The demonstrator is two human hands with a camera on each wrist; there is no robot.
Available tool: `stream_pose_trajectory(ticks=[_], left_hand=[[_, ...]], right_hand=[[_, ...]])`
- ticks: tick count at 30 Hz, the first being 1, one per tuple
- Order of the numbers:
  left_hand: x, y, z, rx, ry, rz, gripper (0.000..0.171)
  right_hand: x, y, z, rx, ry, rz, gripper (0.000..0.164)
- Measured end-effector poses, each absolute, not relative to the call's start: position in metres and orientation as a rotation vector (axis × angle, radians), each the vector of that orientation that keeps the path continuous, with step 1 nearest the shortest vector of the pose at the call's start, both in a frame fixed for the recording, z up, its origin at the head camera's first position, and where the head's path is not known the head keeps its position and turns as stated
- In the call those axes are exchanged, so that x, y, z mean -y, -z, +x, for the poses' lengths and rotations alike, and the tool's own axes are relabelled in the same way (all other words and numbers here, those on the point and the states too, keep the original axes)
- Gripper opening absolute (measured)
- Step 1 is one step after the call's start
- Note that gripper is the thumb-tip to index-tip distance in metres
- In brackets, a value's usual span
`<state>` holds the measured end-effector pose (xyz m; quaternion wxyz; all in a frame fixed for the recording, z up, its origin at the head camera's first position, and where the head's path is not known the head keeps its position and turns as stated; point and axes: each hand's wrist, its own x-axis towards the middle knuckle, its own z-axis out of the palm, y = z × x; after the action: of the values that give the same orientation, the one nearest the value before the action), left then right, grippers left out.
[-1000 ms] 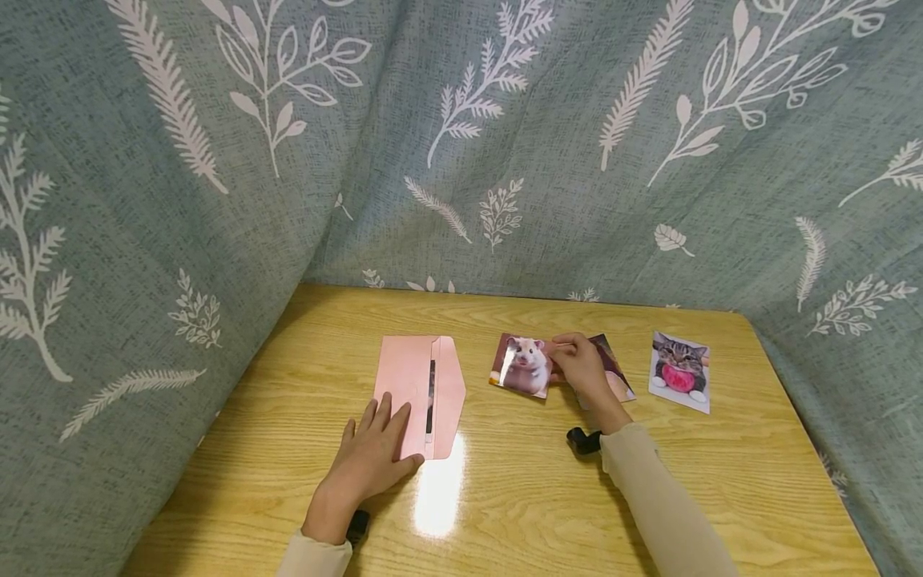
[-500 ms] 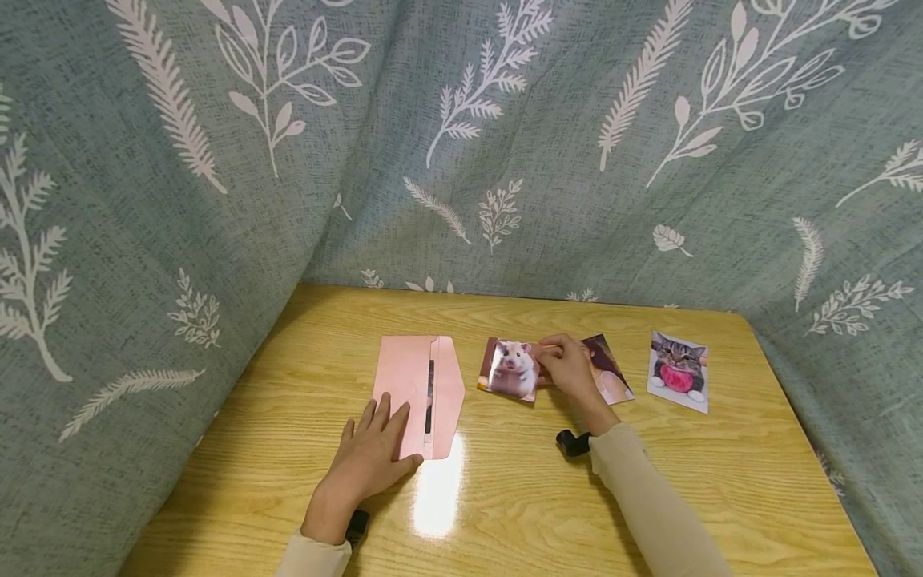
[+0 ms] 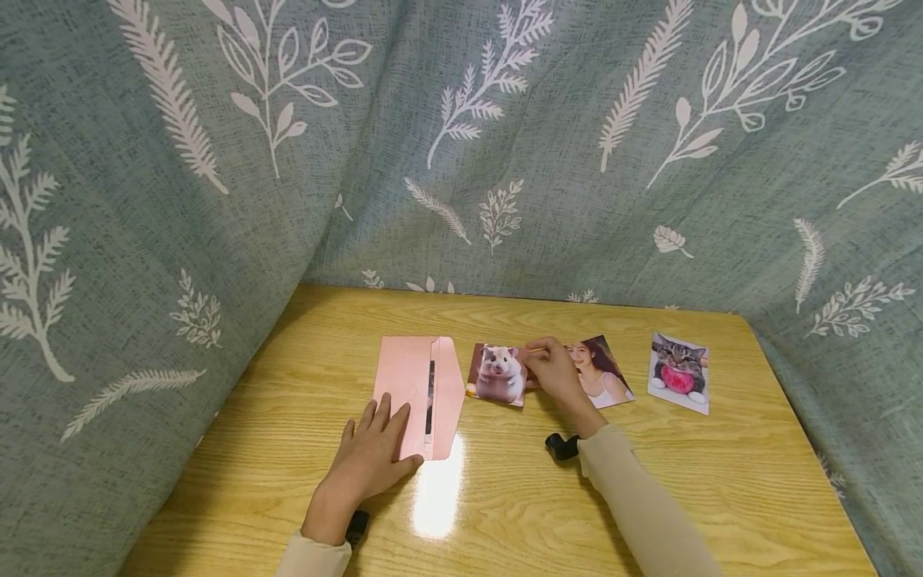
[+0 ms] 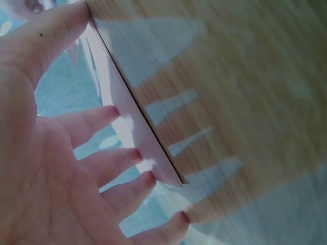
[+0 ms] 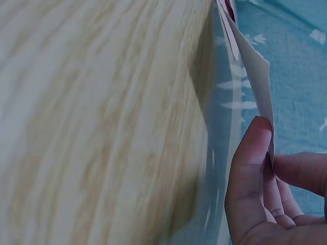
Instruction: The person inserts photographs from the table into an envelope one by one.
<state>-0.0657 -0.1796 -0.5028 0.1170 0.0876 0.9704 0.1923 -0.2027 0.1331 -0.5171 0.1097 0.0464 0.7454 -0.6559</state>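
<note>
A pink envelope lies on the table with its flap folded out to the right; a dark strip of something inside shows along its opening. My left hand rests on the envelope's near left part, fingers spread and straight. Between thumb and fingers, my right hand pinches the right edge of a hamster photo, just right of the flap. In the right wrist view the photo is edge-on, raised off the table. Beneath the right wrist, a photo of a person lies partly covered.
A photo of a cat with a red ball lies farther right on the wooden table. Patterned blue-green cloth hangs behind and along both sides. A bright glare patch shows below the envelope.
My right hand has moved left with the hamster photo, closer to the envelope. More of the photo of a person is uncovered. The left hand has stayed still on the envelope.
</note>
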Motion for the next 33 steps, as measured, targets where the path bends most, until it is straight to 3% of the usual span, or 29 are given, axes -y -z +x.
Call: stream_pose_trajectory(ticks=[33], left_hand=[[0.180,0.503,-0.066,-2.846,-0.534,0.262,0.084]], right_hand=[[-0.091,0.517,-0.197,-2.231,1.863,0.067,0.027]])
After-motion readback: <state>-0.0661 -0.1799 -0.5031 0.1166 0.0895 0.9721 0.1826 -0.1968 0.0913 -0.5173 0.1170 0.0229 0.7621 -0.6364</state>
